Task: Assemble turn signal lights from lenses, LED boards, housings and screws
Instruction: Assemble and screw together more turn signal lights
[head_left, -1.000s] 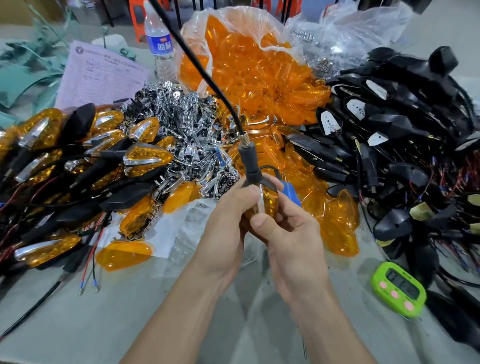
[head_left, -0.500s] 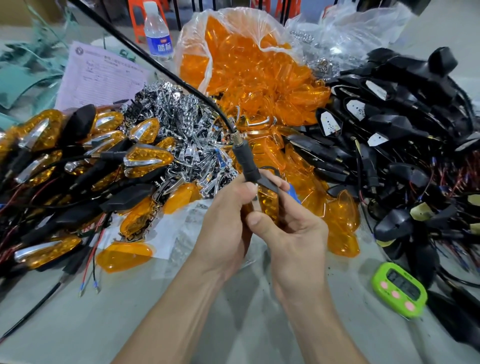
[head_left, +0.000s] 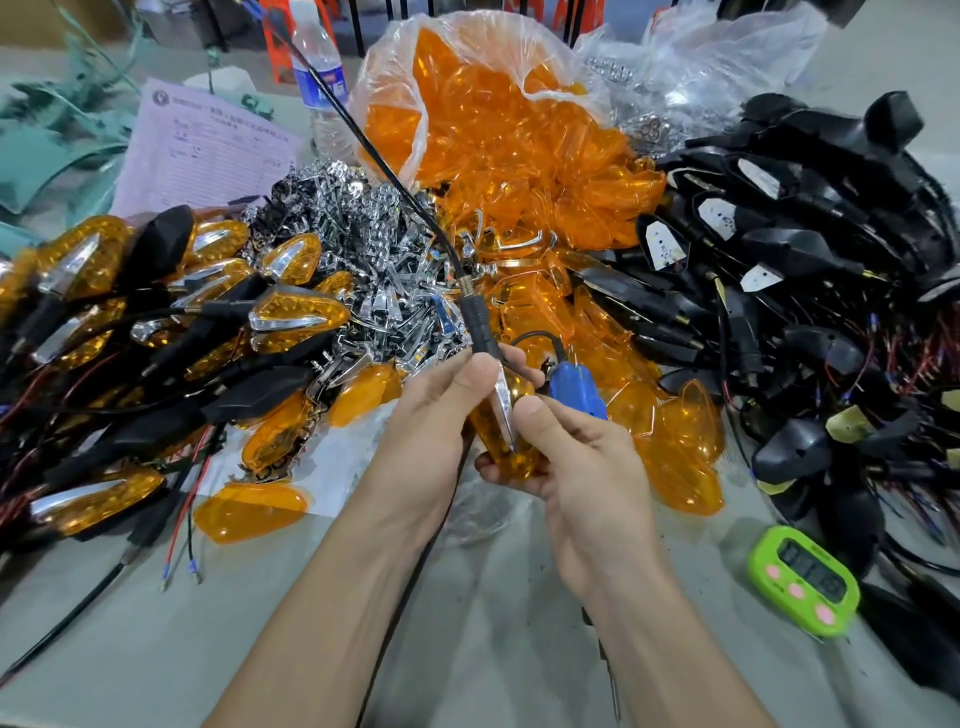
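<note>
Both hands hold one turn signal light (head_left: 511, 431) above the table's middle. It has an amber lens with a chrome strip, and its black stem (head_left: 477, 327) points up, trailing a black cable to the upper left. My left hand (head_left: 436, 431) grips the light's left side near the stem, thumb at the stem's base. Thumb on top of the lens, my right hand (head_left: 587, 483) curls its fingers under the lens. A blue tool handle (head_left: 576, 389) with a short black lead sticks out above the right hand's fingers; how it is held is hidden.
Finished amber lights (head_left: 130, 322) are piled at the left, chrome reflectors (head_left: 363, 244) behind them. A plastic bag of amber lenses (head_left: 493, 135) stands at the back. Black housings with LED boards (head_left: 779, 244) fill the right. A green timer (head_left: 802, 579) lies front right, a loose lens (head_left: 249, 512) front left.
The light's stem and cable have swung from near upright to leaning left. The light has turned in my hands, so more of the lens and the blue tool handle show.
</note>
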